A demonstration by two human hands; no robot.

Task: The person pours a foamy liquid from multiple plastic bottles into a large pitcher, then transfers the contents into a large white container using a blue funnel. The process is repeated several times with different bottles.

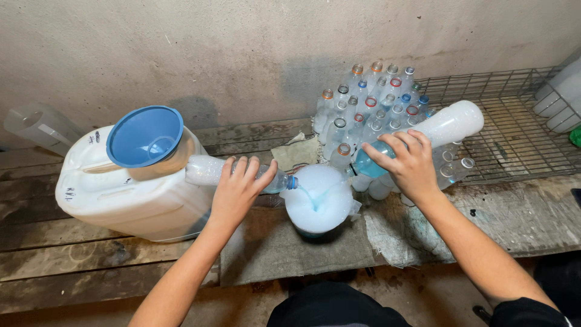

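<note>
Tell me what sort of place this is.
Probably a rough back-room or shed work spot for rinsing or emptying used bottles: a bare plaster wall, a worn plank bench, a cluster of empty plastic bottles and a wire rack.

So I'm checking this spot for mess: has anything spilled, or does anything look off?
No spill shows. Both hands, left and right, tip foamy bottles into a foam-filled cup. One oddity: the blue funnel sits tilted on the white jerrycan.

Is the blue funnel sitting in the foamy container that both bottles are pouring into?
No, the blue funnel rests on the white jerrycan, left of the foamy container.
</note>
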